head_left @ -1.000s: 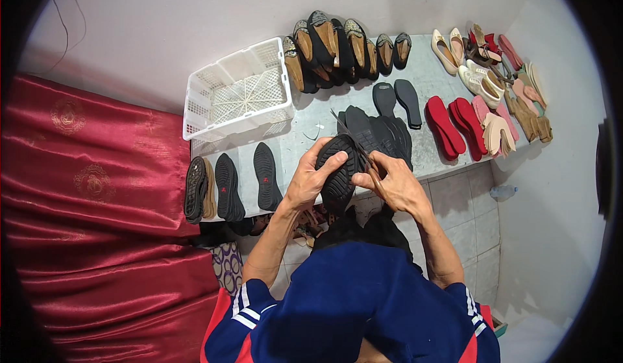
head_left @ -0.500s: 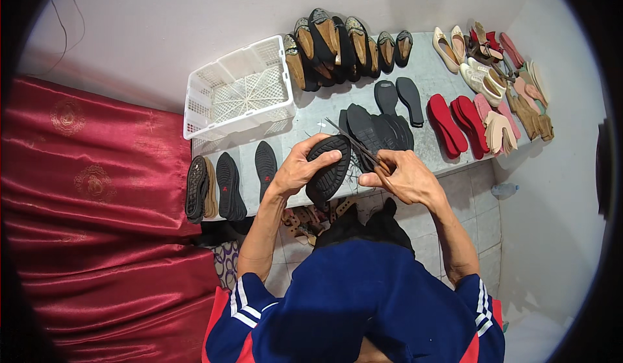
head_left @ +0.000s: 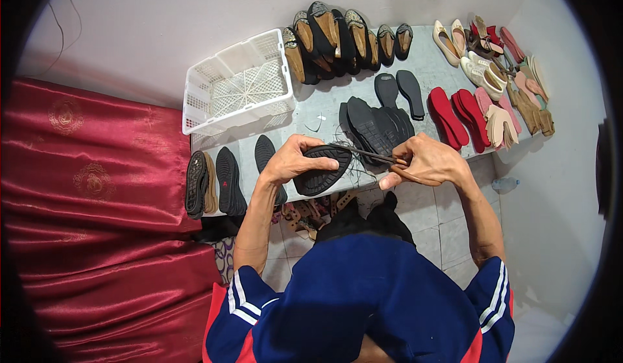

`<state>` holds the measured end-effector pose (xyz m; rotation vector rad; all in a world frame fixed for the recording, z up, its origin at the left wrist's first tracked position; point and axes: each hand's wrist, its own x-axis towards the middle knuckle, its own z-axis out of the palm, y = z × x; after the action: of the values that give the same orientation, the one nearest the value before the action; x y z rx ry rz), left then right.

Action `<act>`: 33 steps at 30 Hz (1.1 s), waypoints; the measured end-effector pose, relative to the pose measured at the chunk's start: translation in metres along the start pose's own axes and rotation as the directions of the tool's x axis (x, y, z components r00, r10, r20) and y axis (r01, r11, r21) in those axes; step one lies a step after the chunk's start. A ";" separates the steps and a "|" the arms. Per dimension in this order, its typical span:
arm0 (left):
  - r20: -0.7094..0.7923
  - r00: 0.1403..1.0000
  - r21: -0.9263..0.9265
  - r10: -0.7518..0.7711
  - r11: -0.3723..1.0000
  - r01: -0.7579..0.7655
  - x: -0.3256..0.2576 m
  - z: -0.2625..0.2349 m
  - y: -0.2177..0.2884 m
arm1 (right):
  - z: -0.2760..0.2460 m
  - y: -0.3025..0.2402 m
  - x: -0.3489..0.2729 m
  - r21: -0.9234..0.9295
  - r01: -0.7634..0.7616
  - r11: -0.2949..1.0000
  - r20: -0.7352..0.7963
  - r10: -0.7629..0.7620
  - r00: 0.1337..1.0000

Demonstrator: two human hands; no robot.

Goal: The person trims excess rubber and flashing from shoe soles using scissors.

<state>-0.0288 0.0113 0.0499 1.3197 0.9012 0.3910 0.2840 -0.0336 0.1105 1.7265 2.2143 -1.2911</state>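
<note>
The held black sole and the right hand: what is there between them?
In the head view, the scissors extend from the right hand to the held black sole, with thin dark strands beside its edge.

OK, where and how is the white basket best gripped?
I'd take the white basket by its near rim, from the person's side and above: it sits open side up with that edge facing the person, while black flats crowd its right end. Neither hand is free: the left hand holds a black sole, the right hand scissors.
</note>
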 end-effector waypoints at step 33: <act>-0.480 0.862 -0.877 -0.161 0.091 -0.472 0.084 0.057 -0.169 | 0.172 0.041 0.067 0.821 -0.134 0.555 -0.014 0.254 0.967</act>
<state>0.0262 -0.0089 -0.1387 -0.0827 0.5708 1.3193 0.2182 -0.0881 -0.0583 2.2653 1.4063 -2.4413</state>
